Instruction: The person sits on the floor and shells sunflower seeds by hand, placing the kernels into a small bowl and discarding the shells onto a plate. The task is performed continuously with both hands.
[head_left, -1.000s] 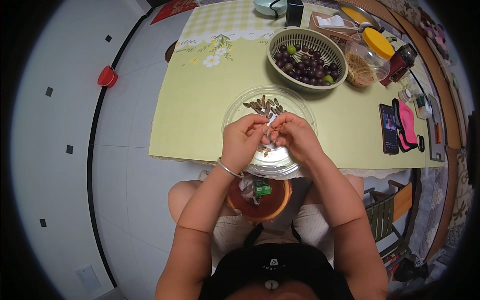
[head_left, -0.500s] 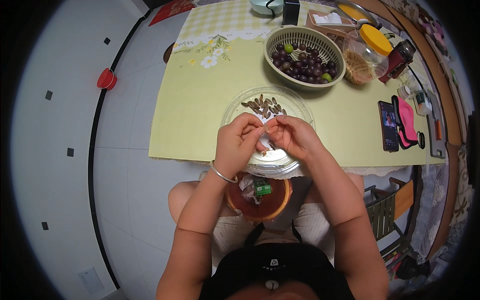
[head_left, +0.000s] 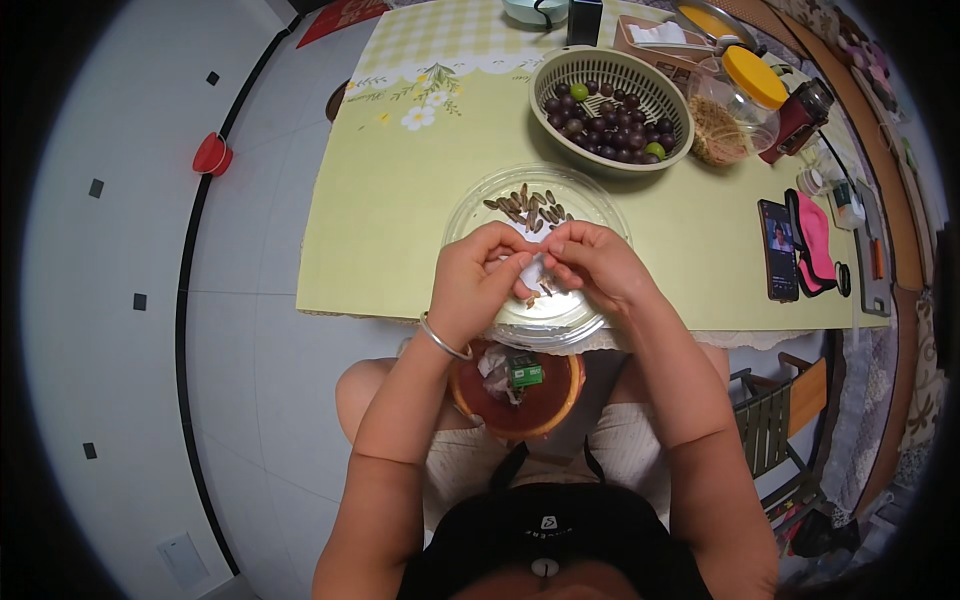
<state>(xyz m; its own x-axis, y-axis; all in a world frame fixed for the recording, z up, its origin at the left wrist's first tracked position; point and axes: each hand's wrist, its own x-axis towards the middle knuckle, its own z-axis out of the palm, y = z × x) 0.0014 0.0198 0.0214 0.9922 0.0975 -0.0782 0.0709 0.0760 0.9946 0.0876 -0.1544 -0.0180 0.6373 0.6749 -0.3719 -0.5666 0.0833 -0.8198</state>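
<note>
My left hand [head_left: 484,272] and my right hand [head_left: 592,266] meet over a round clear plastic tray [head_left: 468,212], fingertips pinched close together. Whatever small piece lies between the fingers is hidden. Just beyond the fingertips, several long brown nuts or seeds in shells [head_left: 531,208] lie in the tray. Under my hands is a bit of white paper [head_left: 537,270], with small brown shell fragments [head_left: 533,300] near it. A silver bangle [head_left: 443,338] circles my left wrist.
Past the tray stands a colander [head_left: 544,133] of dark grapes [head_left: 612,125]. To its right are a yellow-lidded jar [head_left: 722,120] and a dark red flask [head_left: 797,120]. A phone [head_left: 778,250] and a pink eye mask [head_left: 815,240] lie rightward. A waste bin [head_left: 490,412] sits below the table edge.
My right hand has shifted slightly and its fingers have curled in, fingertips now a little higher. The left hand has barely moved.
</note>
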